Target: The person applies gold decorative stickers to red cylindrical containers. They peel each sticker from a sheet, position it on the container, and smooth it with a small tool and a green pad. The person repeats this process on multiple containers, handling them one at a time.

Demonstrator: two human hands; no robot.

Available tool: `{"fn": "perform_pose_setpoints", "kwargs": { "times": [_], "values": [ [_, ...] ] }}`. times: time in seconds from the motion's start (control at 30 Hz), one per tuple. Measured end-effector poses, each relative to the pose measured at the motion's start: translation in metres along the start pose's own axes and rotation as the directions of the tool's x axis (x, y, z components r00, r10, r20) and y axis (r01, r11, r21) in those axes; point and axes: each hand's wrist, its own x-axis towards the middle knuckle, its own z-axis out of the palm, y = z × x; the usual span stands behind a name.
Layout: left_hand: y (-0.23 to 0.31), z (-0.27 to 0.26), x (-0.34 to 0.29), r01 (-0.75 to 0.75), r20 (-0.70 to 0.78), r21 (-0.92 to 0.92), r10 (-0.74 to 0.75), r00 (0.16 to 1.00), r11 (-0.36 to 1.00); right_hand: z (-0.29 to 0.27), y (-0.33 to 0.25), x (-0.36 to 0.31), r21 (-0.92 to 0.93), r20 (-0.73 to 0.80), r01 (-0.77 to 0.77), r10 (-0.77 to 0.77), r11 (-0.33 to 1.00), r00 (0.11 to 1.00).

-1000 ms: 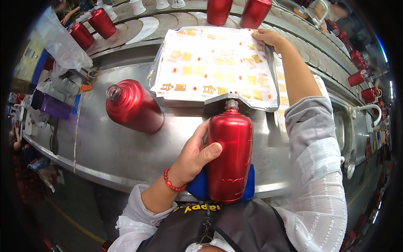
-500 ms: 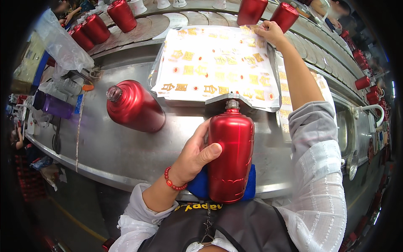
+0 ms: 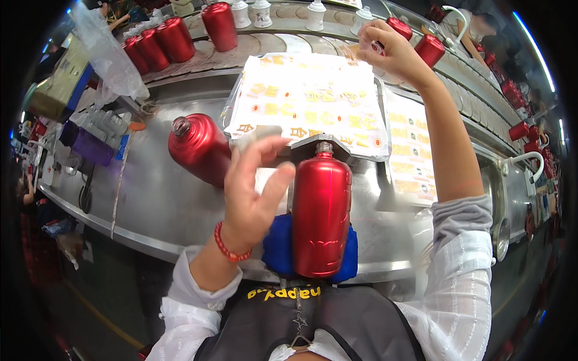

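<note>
A red bottle (image 3: pixel 321 216) lies in front of me on a blue cloth (image 3: pixel 277 246), its clear neck pointing away at a metal holder (image 3: pixel 337 144). Just left of it, my left hand (image 3: pixel 253 189) is raised with fingers apart, off the bottle and slightly blurred. A blurred pale shape (image 3: pixel 260 136) shows by its fingertips. My right hand (image 3: pixel 391 53) is lifted beyond the far edge of the decal sheet (image 3: pixel 337 78), fingers pinched on a thin gold decal (image 3: pixel 349 52). Another red bottle (image 3: pixel 201 150) stands tilted-looking on the steel table at left.
Several red bottles (image 3: pixel 174 39) and white bottles (image 3: pixel 262 13) stand along the conveyor (image 3: pixel 259 43) at the back. More printed sheets (image 3: pixel 412 144) lie right of the tray. A purple bottle (image 3: pixel 87 143) and plastic bag (image 3: pixel 111 57) are at left; a sink (image 3: pixel 497 180) is at right.
My left hand has let go of the red bottle and risen left of it. My right hand has lifted off the sheet with the gold decal. The view has shifted slightly.
</note>
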Motion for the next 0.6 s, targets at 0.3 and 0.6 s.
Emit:
{"fn": "perform_pose_setpoints", "kwargs": {
  "times": [0.3, 0.6],
  "values": [
    [0.034, 0.026, 0.092, -0.406, 0.037, 0.339, 0.419, 0.907, 0.849, -0.029, -0.134, -0.035, 0.26, 0.003, 0.123, -0.129, 0.958, 0.992],
    [0.032, 0.042, 0.064, -0.195, 0.068, 0.09, 0.189, 0.98, 0.977, -0.025, -0.126, -0.079, 0.541, -0.083, -0.059, 0.124, 0.839, 0.989]
  ]
}}
